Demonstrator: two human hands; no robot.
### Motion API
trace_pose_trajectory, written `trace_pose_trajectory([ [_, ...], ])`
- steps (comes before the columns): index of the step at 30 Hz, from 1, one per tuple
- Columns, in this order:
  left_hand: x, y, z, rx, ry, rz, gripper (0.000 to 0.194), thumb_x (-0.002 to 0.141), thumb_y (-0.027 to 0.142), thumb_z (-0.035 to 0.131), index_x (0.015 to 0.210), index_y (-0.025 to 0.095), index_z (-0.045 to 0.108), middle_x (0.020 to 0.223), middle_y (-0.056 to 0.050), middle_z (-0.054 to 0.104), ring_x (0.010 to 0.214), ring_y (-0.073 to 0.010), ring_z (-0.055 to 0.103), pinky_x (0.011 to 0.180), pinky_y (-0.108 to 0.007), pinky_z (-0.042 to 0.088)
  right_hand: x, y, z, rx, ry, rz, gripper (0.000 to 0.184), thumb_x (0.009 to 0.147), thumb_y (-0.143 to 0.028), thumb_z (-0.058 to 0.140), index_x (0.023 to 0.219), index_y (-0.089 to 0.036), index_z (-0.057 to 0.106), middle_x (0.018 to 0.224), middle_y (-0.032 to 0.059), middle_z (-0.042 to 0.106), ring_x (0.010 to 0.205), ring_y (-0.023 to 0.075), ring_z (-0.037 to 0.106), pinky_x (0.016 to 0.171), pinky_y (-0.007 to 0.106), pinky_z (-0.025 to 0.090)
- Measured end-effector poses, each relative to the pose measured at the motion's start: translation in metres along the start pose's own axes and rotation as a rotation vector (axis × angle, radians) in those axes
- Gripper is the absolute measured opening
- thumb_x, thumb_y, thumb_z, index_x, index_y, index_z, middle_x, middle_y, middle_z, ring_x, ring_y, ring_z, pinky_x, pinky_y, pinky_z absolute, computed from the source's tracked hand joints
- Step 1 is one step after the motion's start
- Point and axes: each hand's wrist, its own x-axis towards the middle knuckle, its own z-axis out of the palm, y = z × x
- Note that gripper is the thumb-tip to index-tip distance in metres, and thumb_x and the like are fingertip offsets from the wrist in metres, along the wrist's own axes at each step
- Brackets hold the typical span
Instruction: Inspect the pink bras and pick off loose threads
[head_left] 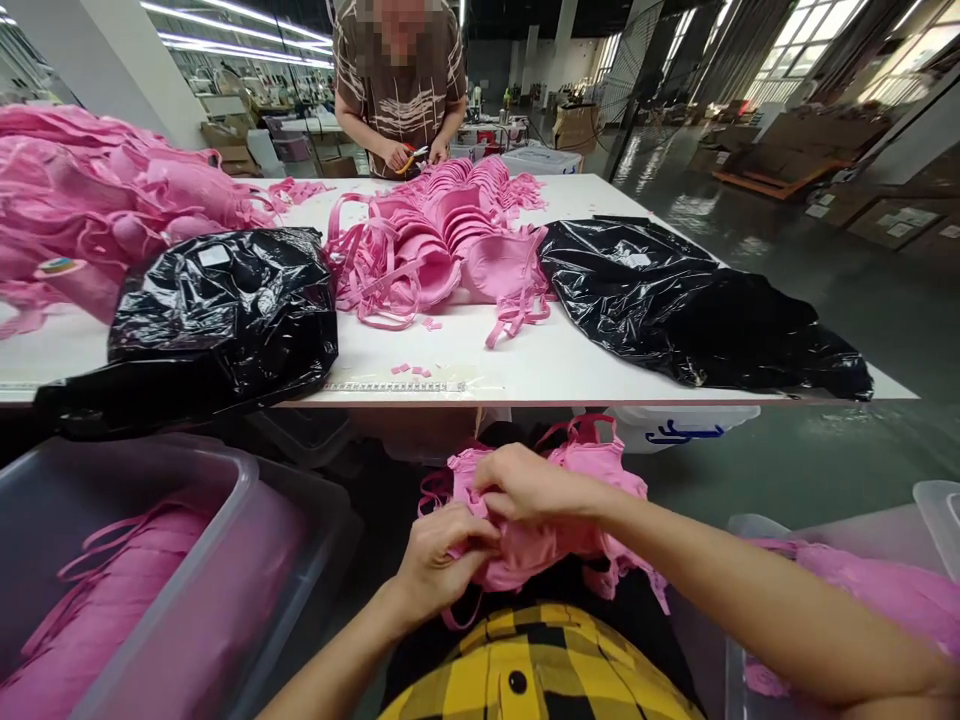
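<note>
Both my hands work a pink bra held in my lap, below the front edge of the white table. My left hand is closed, pinching the pink fabric from underneath. My right hand is curled over the top of the same garment, fingers gripping it. Thin pink straps hang from the bra. On the table ahead lies a stacked row of pink bras, out of my reach.
Two black plastic bags lie on the table, one on the left, one on the right. A pink garment heap fills the far left. Clear bins of pink garments flank me at left and right. Another person stands across the table holding a cutter.
</note>
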Motion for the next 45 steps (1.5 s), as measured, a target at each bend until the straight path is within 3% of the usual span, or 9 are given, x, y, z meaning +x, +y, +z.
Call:
trace_pose_trajectory([
  [4,0.005,0.003,0.002,0.075,0.071,-0.054,0.013,0.079,0.007,0.059,0.081,0.019,0.064,0.067,0.000,0.066,0.060,-0.0114,0.061,0.057,-0.020,0.048,0.004,0.004,0.000,0.047,0.120,0.041,0.022,0.070,-0.004,0.056,0.052,-0.017,0.060,0.054,-0.0022,0.058,0.052,0.0114,0.050,0.053,0.022,0.033],
  [9,0.000,-0.004,0.007,0.040,0.122,-0.155,0.009,0.077,0.009,0.063,0.079,0.017,0.065,0.071,-0.002,0.067,0.065,-0.0128,0.063,0.061,-0.022,0.051,-0.025,0.000,-0.007,0.080,0.385,0.077,0.017,0.084,-0.013,0.050,0.082,-0.017,0.066,0.083,0.0062,0.066,0.080,0.0185,0.057,0.071,0.028,0.042],
  [17,-0.001,-0.001,0.021,-0.002,0.281,-0.317,0.006,0.072,0.012,0.069,0.075,0.017,0.067,0.068,0.000,0.068,0.060,-0.0120,0.063,0.057,-0.020,0.050,-0.074,-0.022,0.072,0.049,0.623,0.213,0.017,0.092,-0.017,0.044,0.087,-0.017,0.060,0.077,0.0059,0.063,0.066,0.0174,0.060,0.058,0.027,0.042],
  [22,-0.002,0.001,0.034,-0.039,0.324,-0.418,0.005,0.069,0.011,0.069,0.071,0.017,0.068,0.065,0.000,0.069,0.058,-0.0129,0.064,0.056,-0.020,0.051,-0.068,-0.024,0.087,-0.178,0.699,0.320,0.024,0.094,-0.024,0.041,0.079,-0.017,0.059,0.068,0.0038,0.060,0.055,0.0175,0.059,0.048,0.028,0.035],
  [27,-0.005,0.003,0.031,-0.024,0.207,-0.429,0.009,0.073,0.010,0.066,0.076,0.017,0.070,0.071,-0.001,0.071,0.063,-0.0136,0.066,0.061,-0.020,0.053,-0.065,-0.020,0.093,-0.264,0.775,0.312,0.032,0.094,-0.022,0.036,0.071,-0.019,0.057,0.062,0.0023,0.057,0.050,0.0156,0.055,0.046,0.028,0.030],
  [32,-0.007,0.004,0.015,-0.024,0.056,-0.207,0.018,0.078,0.004,0.058,0.084,0.018,0.068,0.077,-0.002,0.071,0.070,-0.0125,0.067,0.065,-0.019,0.052,-0.066,-0.022,0.098,-0.033,0.702,0.188,0.023,0.089,-0.011,0.039,0.074,-0.017,0.055,0.067,0.0029,0.057,0.057,0.0147,0.056,0.051,0.024,0.036],
  [37,-0.001,0.003,0.016,-0.073,0.070,-0.102,0.020,0.078,0.002,0.056,0.084,0.017,0.066,0.074,-0.002,0.069,0.069,-0.0123,0.066,0.066,-0.020,0.052,-0.070,-0.036,0.080,0.134,0.618,0.112,0.021,0.087,-0.010,0.040,0.074,-0.018,0.054,0.070,0.0040,0.058,0.061,0.0155,0.055,0.054,0.025,0.041],
  [42,-0.001,0.002,0.020,-0.130,0.079,-0.156,0.017,0.078,0.003,0.058,0.082,0.017,0.067,0.074,-0.002,0.069,0.071,-0.0124,0.065,0.067,-0.020,0.051,-0.077,-0.009,0.024,-0.022,0.722,0.196,0.019,0.087,-0.025,0.051,0.103,-0.016,0.057,0.096,0.0122,0.063,0.091,0.0245,0.057,0.077,0.037,0.046],
  [45,0.001,0.002,0.013,-0.151,0.044,-0.198,0.019,0.076,0.001,0.059,0.081,0.017,0.067,0.074,-0.001,0.070,0.070,-0.0123,0.065,0.067,-0.019,0.051,-0.075,0.015,-0.002,0.150,0.405,0.330,0.020,0.079,-0.030,0.058,0.094,-0.017,0.062,0.091,0.0092,0.064,0.082,0.0236,0.056,0.070,0.035,0.046],
])
